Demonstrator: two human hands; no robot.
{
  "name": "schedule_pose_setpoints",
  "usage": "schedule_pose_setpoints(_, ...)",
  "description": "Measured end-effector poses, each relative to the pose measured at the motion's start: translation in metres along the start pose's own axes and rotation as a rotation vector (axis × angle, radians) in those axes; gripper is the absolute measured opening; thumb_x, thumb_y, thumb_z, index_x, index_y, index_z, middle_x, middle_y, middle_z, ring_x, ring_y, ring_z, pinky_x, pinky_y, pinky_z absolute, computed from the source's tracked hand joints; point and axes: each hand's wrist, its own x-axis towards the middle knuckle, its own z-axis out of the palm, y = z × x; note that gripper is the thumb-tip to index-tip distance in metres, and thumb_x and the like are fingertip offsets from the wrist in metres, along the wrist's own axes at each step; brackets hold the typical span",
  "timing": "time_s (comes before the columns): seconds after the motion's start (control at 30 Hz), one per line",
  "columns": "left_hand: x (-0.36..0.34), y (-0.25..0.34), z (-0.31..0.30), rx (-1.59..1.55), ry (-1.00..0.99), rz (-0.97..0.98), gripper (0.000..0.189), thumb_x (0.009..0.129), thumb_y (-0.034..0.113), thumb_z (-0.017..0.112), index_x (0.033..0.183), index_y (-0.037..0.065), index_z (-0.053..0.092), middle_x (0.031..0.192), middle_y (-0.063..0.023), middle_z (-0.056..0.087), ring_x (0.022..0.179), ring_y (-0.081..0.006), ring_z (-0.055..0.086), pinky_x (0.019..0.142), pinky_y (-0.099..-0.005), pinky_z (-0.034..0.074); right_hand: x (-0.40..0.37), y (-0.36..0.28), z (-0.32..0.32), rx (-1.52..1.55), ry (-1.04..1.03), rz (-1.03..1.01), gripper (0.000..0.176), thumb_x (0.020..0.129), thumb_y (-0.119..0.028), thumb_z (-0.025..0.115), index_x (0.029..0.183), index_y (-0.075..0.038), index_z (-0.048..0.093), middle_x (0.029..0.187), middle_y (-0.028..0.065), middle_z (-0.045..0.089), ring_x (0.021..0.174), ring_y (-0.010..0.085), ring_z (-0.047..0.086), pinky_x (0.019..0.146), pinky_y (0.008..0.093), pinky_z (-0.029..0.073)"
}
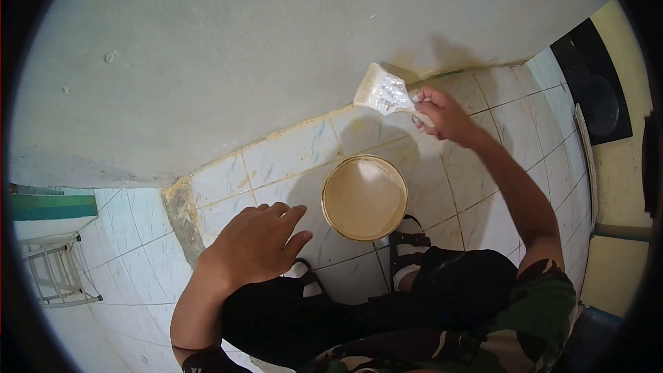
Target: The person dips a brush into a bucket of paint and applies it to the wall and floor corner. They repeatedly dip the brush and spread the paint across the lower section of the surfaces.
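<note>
My right hand [442,116] grips the handle of a wide paintbrush [385,91]. White paint coats the brush's ferrule, and its pale bristles point left, close to the foot of the wall. Between my feet and the wall stands a round bucket [364,197] filled with cream-coloured paint. To the left of the bucket hovers my left hand [259,243], its fingers spread and nothing in them. The grey wall [228,62] rises in front of me, with a yellowish stained strip along its base.
White tiles [290,152] cover the floor, with a rough bare patch [181,211] at the wall's left end. A metal ladder [59,273] is at far left. At right, a dark panel [590,83] stands by a yellow wall. My sandalled feet [407,259] are just behind the bucket.
</note>
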Motion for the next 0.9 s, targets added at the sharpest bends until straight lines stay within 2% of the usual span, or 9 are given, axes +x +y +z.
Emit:
schedule_pose_setpoints(0.1,-0.001,0.002,-0.005,-0.008,-0.028,-0.039,0.047,0.107,0.033,0.049,0.136,-0.003,0.056,0.115,-0.0233,0.069,0.111,-0.0391,0.065,0.101,-0.0449,0.049,-0.019,-0.045,-0.003,-0.41,-0.254,-0.326,0.009,0.098,-0.015,0.056,0.104,-0.008,0.057,0.075,0.0035,0.061,0.057,0.0125,0.049,0.055,0.0299,0.041)
schedule_pose_setpoints(0.13,-0.002,0.001,-0.004,-0.015,-0.036,-0.045,0.047,0.107,0.033,0.049,0.136,-0.003,0.056,0.115,-0.0233,0.069,0.111,-0.0391,0.065,0.101,-0.0449,0.049,-0.031,-0.064,0.003,-0.405,-0.263,-0.319,0.009,0.098,-0.015,0.056,0.104,-0.008,0.057,0.075,0.0035,0.061,0.057,0.0125,0.049,0.055,0.0299,0.041)
schedule_pose_setpoints(0.2,-0.002,0.001,-0.003,-0.003,0.009,0.013,0.046,0.106,0.032,0.05,0.136,-0.003,0.057,0.115,-0.0235,0.069,0.111,-0.0387,0.065,0.102,-0.0446,0.049,-0.058,-0.098,0.027,-0.853,-0.448,-0.239,0.015,0.091,-0.013,0.06,0.104,-0.006,0.058,0.076,0.0106,0.063,0.066,0.0248,0.06,0.063,0.0377,0.047)
schedule_pose_setpoints(0.3,-0.004,0.006,-0.006,-0.009,-0.006,0.007,0.046,0.106,0.031,0.051,0.136,-0.003,0.057,0.116,-0.0235,0.068,0.111,-0.0383,0.065,0.102,-0.0447,0.049,-0.066,-0.066,0.059,-1.022,-0.557,-0.332,0.021,0.085,-0.013,0.064,0.103,-0.004,0.059,0.084,0.0178,0.066,0.076,0.0371,0.065,0.068,0.0443,0.049)
schedule_pose_setpoints(0.47,-0.005,0.007,-0.006,0.0,-0.062,-0.081,0.047,0.107,0.036,0.051,0.141,0.004,0.057,0.131,-0.018,0.066,0.119,-0.0372,0.062,0.107,-0.0439,0.047,-0.053,0.003,0.108,-1.178,-0.626,-0.347,0.028,0.087,-0.007,0.063,0.113,0.0,0.065,0.096,0.0214,0.071,0.095,0.0377,0.07,0.078,0.047,0.056)
schedule_pose_setpoints(0.57,-0.005,0.006,-0.004,-0.007,-0.05,-0.068,0.047,0.106,0.036,0.051,0.141,0.004,0.057,0.131,-0.0182,0.066,0.12,-0.0375,0.062,0.107,-0.0435,0.047,-0.048,0.033,0.121,-1.121,-0.575,-0.554,0.031,0.084,0.0,0.059,0.114,0.001,0.066,0.088,0.0239,0.067,0.089,0.0419,0.068,0.077,0.0486,0.054)
schedule_pose_setpoints(0.7,-0.004,0.007,-0.004,-0.008,-0.025,-0.041,0.047,0.106,0.034,0.051,0.139,0.0,0.056,0.124,-0.0204,0.067,0.116,-0.0377,0.063,0.105,-0.044,0.048,-0.031,0.063,0.133,-1.066,-0.62,-0.623,0.03,0.084,-0.002,0.058,0.111,0.002,0.07,0.087,0.0249,0.068,0.088,0.041,0.069,0.075,0.0487,0.054)
schedule_pose_setpoints(0.77,-0.004,0.008,-0.005,-0.002,-0.018,-0.028,0.047,0.107,0.033,0.05,0.137,-0.003,0.056,0.117,-0.0225,0.069,0.113,-0.0374,0.064,0.104,-0.0444,0.048,-0.026,0.074,0.139,-1.122,-0.527,-0.679,0.009,0.078,-0.004,0.064,0.08,0.002,0.07,0.081,0.0227,0.07,0.081,0.0397,0.071,0.071,0.0489,0.055)
schedule_pose_setpoints(0.9,-0.004,0.007,-0.004,-0.005,0.0,-0.014,0.046,0.107,0.032,0.05,0.135,-0.003,0.057,0.115,-0.0225,0.069,0.113,-0.0377,0.064,0.103,-0.0447,0.048,-0.025,0.082,0.144,-1.095,-0.486,-0.72,0.006,0.075,-0.004,0.066,0.075,0.001,0.069,0.079,0.0224,0.07,0.08,0.0396,0.071,0.069,0.0487,0.055)
